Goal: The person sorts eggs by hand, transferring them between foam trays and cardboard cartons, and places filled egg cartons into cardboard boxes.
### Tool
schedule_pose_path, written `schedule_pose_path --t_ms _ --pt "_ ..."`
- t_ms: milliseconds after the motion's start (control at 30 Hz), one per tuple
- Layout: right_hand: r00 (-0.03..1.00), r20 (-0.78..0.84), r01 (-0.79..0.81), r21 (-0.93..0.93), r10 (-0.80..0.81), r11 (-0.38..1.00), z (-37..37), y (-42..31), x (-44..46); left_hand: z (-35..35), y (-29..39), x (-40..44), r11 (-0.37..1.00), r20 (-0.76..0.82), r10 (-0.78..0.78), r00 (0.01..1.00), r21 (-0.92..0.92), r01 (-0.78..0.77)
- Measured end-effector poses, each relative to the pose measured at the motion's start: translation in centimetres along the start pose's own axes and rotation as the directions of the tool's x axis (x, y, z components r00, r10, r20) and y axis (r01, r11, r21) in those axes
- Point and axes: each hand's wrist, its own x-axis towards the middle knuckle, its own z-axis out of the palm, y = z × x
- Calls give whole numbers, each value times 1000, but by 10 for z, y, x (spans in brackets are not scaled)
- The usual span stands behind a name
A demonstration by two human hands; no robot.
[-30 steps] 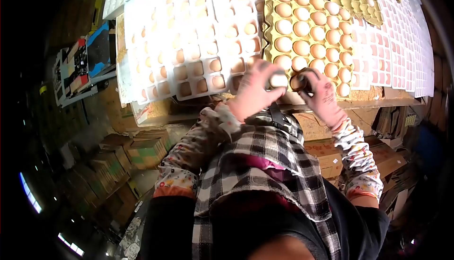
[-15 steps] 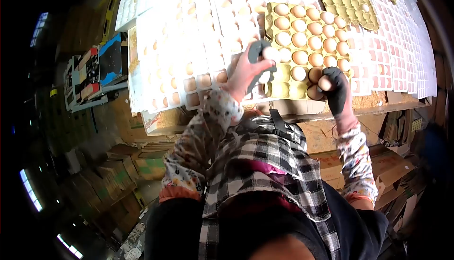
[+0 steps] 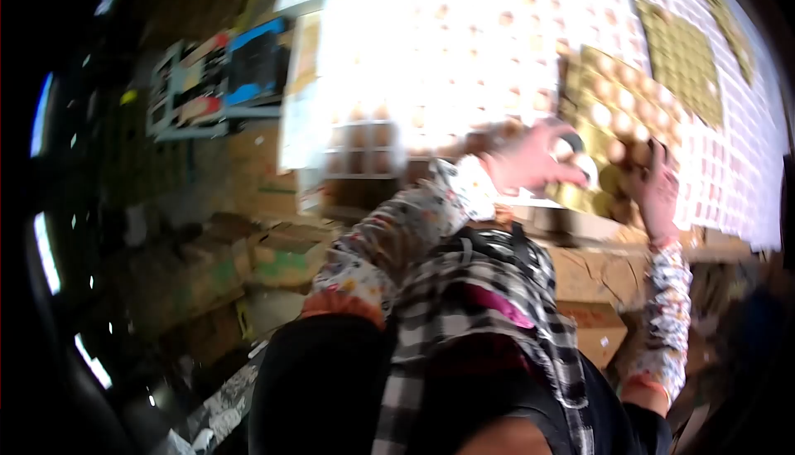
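My left hand [image 3: 537, 159], in a dark-fingered glove and smeared by motion, is closed around two pale eggs [image 3: 585, 167] at the near left of a yellowish egg tray [image 3: 571, 115]. My right hand [image 3: 658, 190] reaches over the tray's near right part, its fingers curled round a brown egg [image 3: 641, 154]. Rows of brown eggs [image 3: 603, 91] fill the far part of this tray. Several cups near my left hand hold no egg. My palms and the undersides of the held eggs are hidden.
White trays with eggs [image 3: 364, 149] cover the brightly lit table to the left, partly washed out. Another yellowish tray [image 3: 683, 62] lies at the far right, near white trays [image 3: 729, 178]. Cardboard boxes [image 3: 592, 327] stand below the table edge. A blue-and-black device [image 3: 255, 62] stands at left.
The view has swung, shifting the table and trays right and down in the picture, with blur. My left hand now sits lower against the tray, still with eggs; my right hand remains at its near right.
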Motion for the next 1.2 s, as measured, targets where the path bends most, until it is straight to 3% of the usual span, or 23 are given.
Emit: schedule_pose_path --t_ms 33,100,167,200,233,300,333,367,433,467,500,533,567,633,667,700,767,833,900,967,1033,1100,1200 --pt "996 85 17 -155 -3 988 -9 -15 6 -5 -19 -5 916 -96 212 973 368 -163" --pt "972 215 150 -261 -94 954 -10 -32 14 -39 -21 -39 933 -38 200 979 312 -179" --pt "939 330 80 -488 99 869 -23 -69 17 -83 -33 -72 896 -229 180 957 439 -63" --pt "959 277 96 -530 64 843 -9 -81 20 -131 -41 -102 916 -323 186 928 399 -44" --pt "970 239 110 -563 34 819 3 -60 22 -171 -45 -118 848 -420 215 882 528 44" --pt "971 238 125 -457 -15 881 3 -38 22 -258 -82 -125 837 -604 478 638 534 -123" --pt "976 213 123 -391 -40 912 -2 -30 17 -283 -68 -134 908 -750 392 534 410 -91" --pt "980 188 9 -338 58 941 -8 -48 23 -331 -96 -115 936 -778 345 526 326 -131" --pt "920 146 -325 -234 364 916 -20 -112 44 -368 -86 -99 853 -762 422 491 518 71" --pt "921 259 -378 408 292 831 -12 -135 61 -382 -94 -85 772 -731 424 535 600 208" --pt "902 330 -388 337 278 858 -9 -179 87 -393 -100 -70 664 -697 420 581 672 327" --pt "915 325 -371 439 240 818 5 -219 110 -401 -98 -62 538 -626 366 689 746 392" --pt "892 411 -420 598 189 682 23 -275 139 -407 -99 -51 494 -578 273 769 770 404" --pt "808 568 -511 549 153 662 66 -353 194 -415 -99 -47 434 -533 230 814 805 404" --pt "838 546 -396 618 -8 679 97 -375 218 -417 -87 -51 525 -544 143 827 750 402" --pt "909 349 -58 646 -227 761 139 -392 242 -425 -87 -54 542 -547 201 813 753 373" --pt "897 258 317 193 -360 928 193 -426 281 -444 -96 -42 668 -598 512 616 728 152" --pt "828 421 397 27 -371 917 224 -439 308 -459 -101 -21 708 -649 682 336 702 -78" --pt "782 518 363 72 -346 929 221 -442 327 -465 -118 0 647 -635 699 329 757 89" --pt "866 420 71 430 -270 900 234 -434 343 -458 -130 17 508 -548 701 456 833 221" --pt "939 213 131 502 -269 855 244 -436 358 -457 -133 26 471 -555 732 395 831 295" --pt "940 167 148 586 -297 797 264 -427 370 -454 -130 22 444 -543 716 440 839 314" --pt "994 17 28 913 -106 407 247 -424 333 -456 -135 25 389 -514 758 400 850 355"
